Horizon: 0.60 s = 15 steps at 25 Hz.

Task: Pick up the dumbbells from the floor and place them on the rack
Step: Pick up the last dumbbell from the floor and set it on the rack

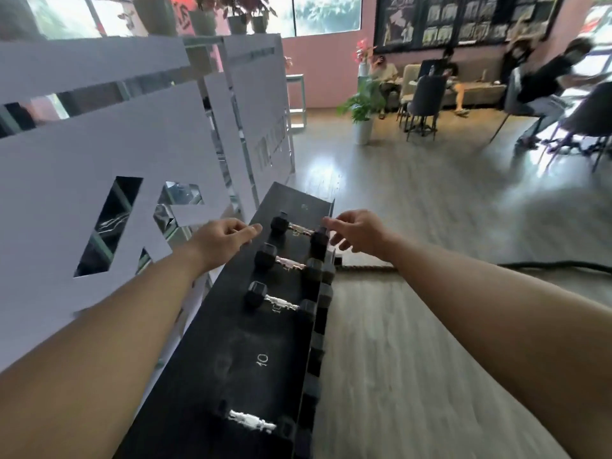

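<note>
A black dumbbell rack runs from the near bottom toward the middle, its top shelf marked "10". Several black hex dumbbells with chrome handles lie across it. The farthest dumbbell sits between my two hands. My left hand hovers just left of its left head, fingers loosely curled and holding nothing. My right hand is by its right head, fingers spread and apart from the handle. Nearer lie a second dumbbell, a third and one at the bottom.
A white cut-out partition stands close along the rack's left side. Wooden floor spreads to the right, with a thick rope and black cable on it. Far right are chairs, a potted plant and seated people.
</note>
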Motion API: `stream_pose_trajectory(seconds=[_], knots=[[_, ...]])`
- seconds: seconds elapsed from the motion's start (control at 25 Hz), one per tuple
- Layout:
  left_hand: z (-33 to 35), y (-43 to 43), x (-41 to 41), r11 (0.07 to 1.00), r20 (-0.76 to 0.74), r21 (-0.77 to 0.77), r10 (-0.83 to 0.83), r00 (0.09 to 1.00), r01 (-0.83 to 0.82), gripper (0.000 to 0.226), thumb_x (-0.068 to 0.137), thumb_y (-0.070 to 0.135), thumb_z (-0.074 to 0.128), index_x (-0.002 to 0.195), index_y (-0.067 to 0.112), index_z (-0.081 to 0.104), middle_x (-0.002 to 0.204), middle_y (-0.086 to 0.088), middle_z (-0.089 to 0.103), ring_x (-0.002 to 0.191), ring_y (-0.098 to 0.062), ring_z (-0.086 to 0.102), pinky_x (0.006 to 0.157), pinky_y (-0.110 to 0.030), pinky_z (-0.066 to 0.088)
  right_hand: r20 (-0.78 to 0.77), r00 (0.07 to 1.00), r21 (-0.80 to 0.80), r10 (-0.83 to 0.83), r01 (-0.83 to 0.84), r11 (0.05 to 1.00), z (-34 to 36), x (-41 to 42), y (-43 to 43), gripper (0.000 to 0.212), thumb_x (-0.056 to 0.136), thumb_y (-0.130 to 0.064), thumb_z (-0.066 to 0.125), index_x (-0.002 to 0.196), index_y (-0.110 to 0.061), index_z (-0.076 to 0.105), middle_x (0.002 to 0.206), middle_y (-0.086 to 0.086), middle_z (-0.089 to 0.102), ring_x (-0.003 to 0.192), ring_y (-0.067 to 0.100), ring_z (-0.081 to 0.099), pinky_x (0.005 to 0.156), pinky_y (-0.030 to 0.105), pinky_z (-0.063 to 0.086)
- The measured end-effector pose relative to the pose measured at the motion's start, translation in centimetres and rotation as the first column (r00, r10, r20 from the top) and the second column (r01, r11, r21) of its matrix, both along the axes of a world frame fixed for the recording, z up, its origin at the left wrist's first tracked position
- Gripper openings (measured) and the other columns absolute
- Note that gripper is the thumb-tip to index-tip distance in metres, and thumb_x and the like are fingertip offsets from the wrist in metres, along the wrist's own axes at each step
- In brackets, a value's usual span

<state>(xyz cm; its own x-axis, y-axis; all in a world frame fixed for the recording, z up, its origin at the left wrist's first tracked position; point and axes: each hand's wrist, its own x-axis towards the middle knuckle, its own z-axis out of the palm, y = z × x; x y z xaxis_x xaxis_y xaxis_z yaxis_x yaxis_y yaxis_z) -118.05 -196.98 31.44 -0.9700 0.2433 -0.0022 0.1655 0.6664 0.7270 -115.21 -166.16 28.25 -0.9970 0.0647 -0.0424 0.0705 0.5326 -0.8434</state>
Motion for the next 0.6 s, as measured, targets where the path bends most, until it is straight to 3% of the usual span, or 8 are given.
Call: stream_pose_trajectory(seconds=[0.16, 0.24, 0.4, 0.6], knots=[[1.1, 10.2, 0.6, 0.987, 0.002, 0.078, -0.138, 0.99, 0.138, 0.075, 0.06, 0.091, 0.06, 0.091, 0.025, 0.077, 0.099, -0.012, 0.078, 0.096, -0.035, 0.072, 0.092, -0.053, 0.059, 0.002, 0.994, -0.041, -0.109, 0.109, 0.993, 1.4, 4.5, 9.5, 0.045, 0.096, -0.053, 0.063, 0.106, -0.01, 0.073, 0.086, 0.003, 0.08, 0.064, 0.014, 0.067, 0.061, 0.031, 0.049], [1.2, 16.5, 1.5, 0.973, 0.002, 0.086, -0.215, 0.977, 0.214, 0.076, 0.055, 0.097, 0.061, 0.089, 0.032, 0.078, 0.096, -0.008, 0.079, 0.096, -0.035, 0.073, 0.094, -0.056, 0.058, 0.001, 0.986, -0.05, -0.167, 0.167, 0.985, 1.8, 7.3, 15.0, 0.045, 0.098, -0.051, 0.062, 0.11, -0.009, 0.072, 0.086, 0.002, 0.078, 0.066, 0.014, 0.067, 0.061, 0.03, 0.048], [0.3, 31.8, 4.0, 0.919, 0.001, 0.044, -0.392, 0.92, 0.392, 0.075, 0.059, 0.096, 0.057, 0.092, 0.032, 0.077, 0.093, 0.011, 0.079, 0.094, -0.02, 0.074, 0.088, -0.042, 0.058, 0.018, 0.947, -0.041, -0.32, 0.32, 0.946, 1.5, 14.2, 28.1, 0.044, 0.1, -0.049, 0.06, 0.11, -0.008, 0.072, 0.093, 0.006, 0.078, 0.072, 0.019, 0.067, 0.065, 0.033, 0.048], [-1.4, 52.8, 9.8, 0.841, 0.073, 0.032, -0.541, 0.838, 0.54, 0.061, 0.077, 0.082, 0.059, 0.1, 0.028, 0.075, 0.105, 0.008, 0.077, 0.097, -0.019, 0.071, 0.086, -0.036, 0.054, 0.049, 0.858, -0.011, -0.512, 0.513, 0.858, 0.9, 24.7, 46.3, 0.04, 0.099, -0.052, 0.058, 0.105, -0.015, 0.072, 0.086, 0.0, 0.078, 0.063, 0.016, 0.068, 0.055, 0.026, 0.049]])
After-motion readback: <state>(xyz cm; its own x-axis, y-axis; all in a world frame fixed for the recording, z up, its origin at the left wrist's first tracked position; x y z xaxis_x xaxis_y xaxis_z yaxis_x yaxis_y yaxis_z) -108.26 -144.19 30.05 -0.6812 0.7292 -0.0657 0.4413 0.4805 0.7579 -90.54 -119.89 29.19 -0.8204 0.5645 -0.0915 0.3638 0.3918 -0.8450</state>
